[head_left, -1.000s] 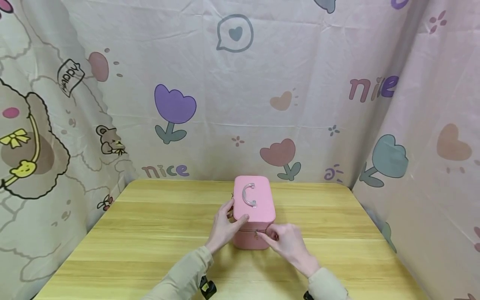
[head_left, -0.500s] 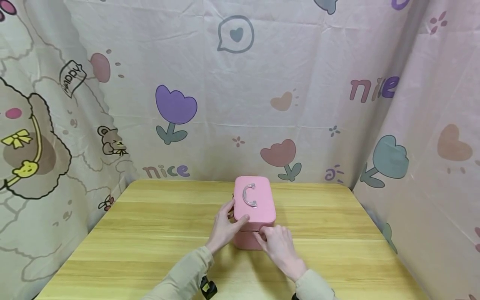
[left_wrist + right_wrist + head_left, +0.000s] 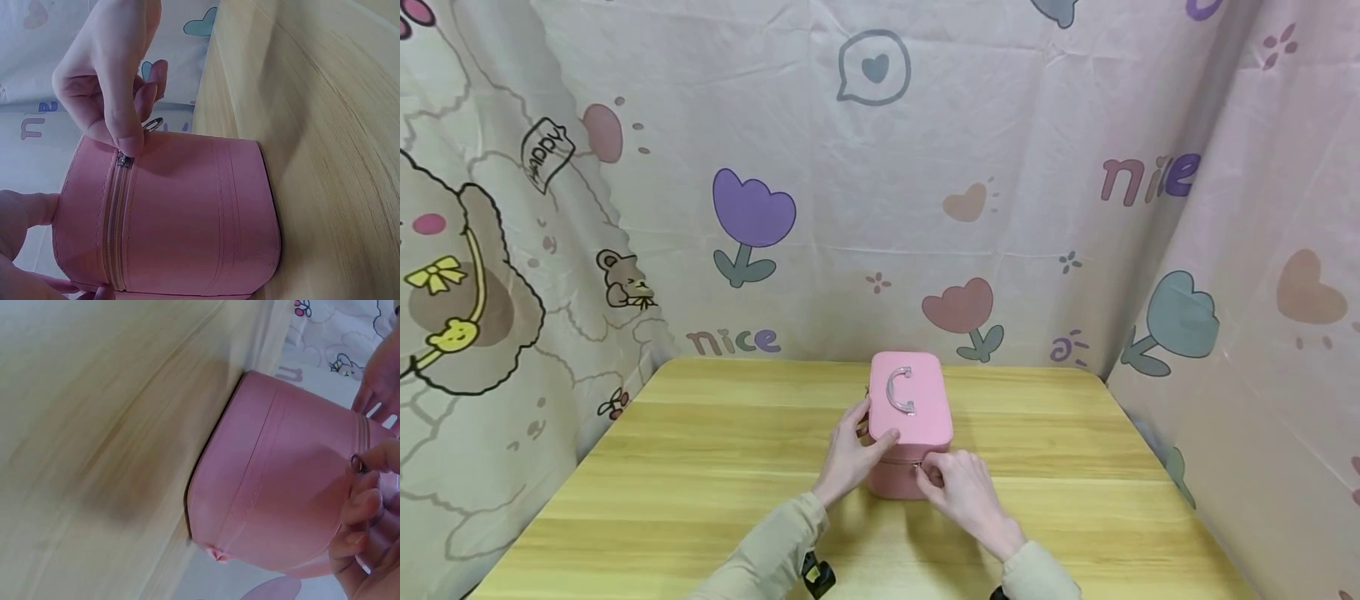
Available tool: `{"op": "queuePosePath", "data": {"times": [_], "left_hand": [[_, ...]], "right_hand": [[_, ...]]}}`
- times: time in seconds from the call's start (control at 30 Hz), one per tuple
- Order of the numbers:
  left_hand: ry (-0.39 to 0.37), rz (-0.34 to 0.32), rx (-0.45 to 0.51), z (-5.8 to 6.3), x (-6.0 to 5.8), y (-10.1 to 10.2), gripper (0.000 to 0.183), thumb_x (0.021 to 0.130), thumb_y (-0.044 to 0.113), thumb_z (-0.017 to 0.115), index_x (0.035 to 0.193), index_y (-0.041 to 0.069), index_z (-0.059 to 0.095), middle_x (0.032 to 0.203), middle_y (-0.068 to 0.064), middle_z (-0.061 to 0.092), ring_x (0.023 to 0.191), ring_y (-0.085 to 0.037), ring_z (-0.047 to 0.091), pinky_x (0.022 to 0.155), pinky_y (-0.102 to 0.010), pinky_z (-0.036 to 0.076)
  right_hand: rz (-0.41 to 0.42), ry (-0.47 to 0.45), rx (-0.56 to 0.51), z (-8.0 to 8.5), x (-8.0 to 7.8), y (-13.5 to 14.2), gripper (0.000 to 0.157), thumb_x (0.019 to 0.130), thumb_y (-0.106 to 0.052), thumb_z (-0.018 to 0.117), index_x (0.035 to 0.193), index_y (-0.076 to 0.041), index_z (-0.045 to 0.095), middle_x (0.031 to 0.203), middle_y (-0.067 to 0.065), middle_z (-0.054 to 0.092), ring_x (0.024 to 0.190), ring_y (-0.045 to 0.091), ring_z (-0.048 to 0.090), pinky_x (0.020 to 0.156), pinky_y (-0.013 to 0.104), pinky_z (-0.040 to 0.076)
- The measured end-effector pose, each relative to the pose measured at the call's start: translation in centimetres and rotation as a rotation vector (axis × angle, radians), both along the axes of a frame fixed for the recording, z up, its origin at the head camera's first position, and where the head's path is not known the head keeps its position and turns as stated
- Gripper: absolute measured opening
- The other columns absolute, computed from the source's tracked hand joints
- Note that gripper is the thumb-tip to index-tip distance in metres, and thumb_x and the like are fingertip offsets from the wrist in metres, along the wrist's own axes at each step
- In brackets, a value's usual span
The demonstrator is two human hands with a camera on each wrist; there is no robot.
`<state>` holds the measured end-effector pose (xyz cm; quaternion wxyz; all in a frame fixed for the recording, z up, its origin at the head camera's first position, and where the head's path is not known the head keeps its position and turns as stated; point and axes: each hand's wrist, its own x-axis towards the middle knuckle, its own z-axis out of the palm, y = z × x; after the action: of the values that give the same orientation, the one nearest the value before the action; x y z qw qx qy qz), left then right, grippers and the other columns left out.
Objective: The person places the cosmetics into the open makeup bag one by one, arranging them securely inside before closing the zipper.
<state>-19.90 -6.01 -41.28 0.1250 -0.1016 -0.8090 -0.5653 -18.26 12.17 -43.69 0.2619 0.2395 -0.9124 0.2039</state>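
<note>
A pink zippered makeup case stands upright on the table with its lid down and a silver handle on top. My left hand holds the lid's near left corner, thumb on the top and fingers along the side. At the front, my right hand pinches the zipper slider between thumb and forefinger. In the left wrist view the zipper runs closed across the visible stretch. A small metal ring shows at the right fingertips in the right wrist view.
The wooden table reaches to a printed curtain at the back and both sides. A small pink bow sits low on the case's side. A black strap-mounted device is at the left wrist.
My right hand first moved left along the case's front, then slightly back right, uncovering the slider. The left hand and the case stay in place.
</note>
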Motion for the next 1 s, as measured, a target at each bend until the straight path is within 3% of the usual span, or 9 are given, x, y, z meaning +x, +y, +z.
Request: {"op": "queuePosePath", "data": {"times": [0.37,0.57,0.8,1.0], "left_hand": [[0.001,-0.034,0.024,-0.3,0.0,0.1,0.071,0.078,0.025,0.068,0.133,-0.006,0.035,0.130,-0.023,0.042,0.112,-0.038,0.051,0.090,-0.034,0.047],[-0.003,-0.040,0.025,-0.3,0.0,0.1,0.072,0.078,0.025,0.068,0.133,-0.005,0.034,0.132,-0.023,0.040,0.113,-0.038,0.050,0.091,-0.035,0.047],[-0.032,-0.049,0.020,-0.1,-0.1,-0.1,0.073,0.079,0.028,0.066,0.135,-0.003,0.032,0.134,-0.021,0.038,0.116,-0.037,0.048,0.093,-0.036,0.045],[-0.032,-0.056,0.025,0.0,-0.2,-0.3,0.073,0.079,0.027,0.066,0.135,-0.004,0.031,0.134,-0.021,0.038,0.117,-0.036,0.048,0.094,-0.036,0.045]], "right_hand": [[0.068,-0.065,0.011,-0.2,0.2,1.2,0.022,0.077,-0.023,0.066,0.059,-0.028,0.053,0.048,-0.022,0.038,0.041,-0.009,0.027,0.040,0.011,0.023],[0.131,-0.168,-0.046,0.2,0.0,2.2,0.019,0.080,-0.020,0.064,0.062,-0.021,0.059,0.050,-0.020,0.044,0.042,-0.009,0.032,0.040,0.011,0.028],[0.199,-0.332,-0.140,0.2,-0.9,4.8,0.020,0.084,-0.017,0.060,0.065,-0.023,0.056,0.052,-0.015,0.048,0.043,-0.005,0.039,0.039,0.015,0.037],[0.233,-0.432,-0.231,-0.3,-1.9,6.2,0.016,0.088,-0.023,0.055,0.072,-0.021,0.058,0.053,-0.005,0.053,0.039,0.000,0.044,0.034,0.015,0.037]]}}
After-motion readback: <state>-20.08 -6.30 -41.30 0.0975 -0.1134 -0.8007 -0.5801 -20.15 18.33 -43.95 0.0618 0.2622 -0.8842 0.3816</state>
